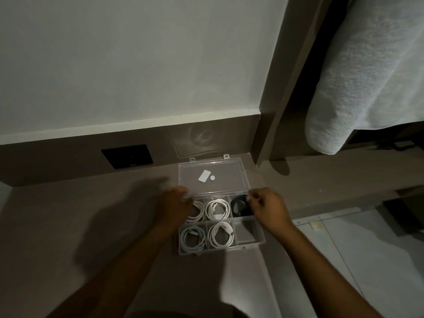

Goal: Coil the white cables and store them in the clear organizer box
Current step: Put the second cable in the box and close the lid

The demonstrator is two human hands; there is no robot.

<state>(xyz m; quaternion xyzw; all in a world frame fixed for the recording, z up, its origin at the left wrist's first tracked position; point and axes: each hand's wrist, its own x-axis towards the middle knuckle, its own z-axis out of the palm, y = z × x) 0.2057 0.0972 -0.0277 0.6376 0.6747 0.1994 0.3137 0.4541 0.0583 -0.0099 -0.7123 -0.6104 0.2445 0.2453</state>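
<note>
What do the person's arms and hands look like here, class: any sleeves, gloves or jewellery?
Both forearms are bare, with no sleeves in view. The left hand and right hand wear no gloves. No watch, ring or bracelet shows, though the dim light and blur could hide something small.

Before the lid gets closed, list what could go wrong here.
1. The box sits near the counter's front edge; pressing the lid down might nudge it off.
2. The coils, such as the front middle white cable, look loosely wound and could spring up and get pinched.
3. Both the left hand and right hand are at the hinge line, where fingers could be caught.
</note>
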